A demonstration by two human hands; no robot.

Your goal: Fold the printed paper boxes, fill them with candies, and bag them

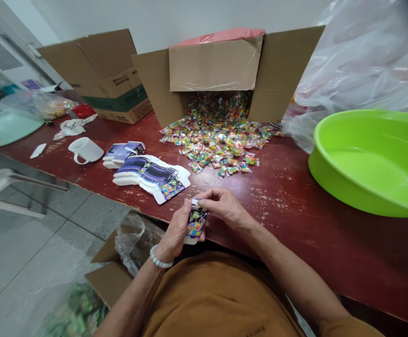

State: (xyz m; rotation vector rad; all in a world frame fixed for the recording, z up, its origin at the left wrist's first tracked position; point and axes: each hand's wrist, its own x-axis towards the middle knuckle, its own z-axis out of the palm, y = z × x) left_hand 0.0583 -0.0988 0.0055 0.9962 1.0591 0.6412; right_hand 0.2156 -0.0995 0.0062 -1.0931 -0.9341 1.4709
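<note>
A small printed candy box (196, 221) is held in front of my body at the table's front edge. My left hand (178, 229) wraps round its left side and underside. At its top end, the fingers of my right hand (222, 206) pinch the white flap. The lower end of the box shows a white flap sticking out. Just beyond my hands lies a stack of flat printed box blanks (151, 175), purple and white. Behind it is another banded bundle of blanks (123, 152). Small wrapped candies (221, 145) spread over the table ahead.
An open cardboard carton (212, 65) on its side spills the candies. A green basin (368, 168) stands at right, a white mug (86, 150) at left. Another carton (108, 84) is behind. Below the table edge are an open box (110, 281) with plastic and a white stool (0, 187).
</note>
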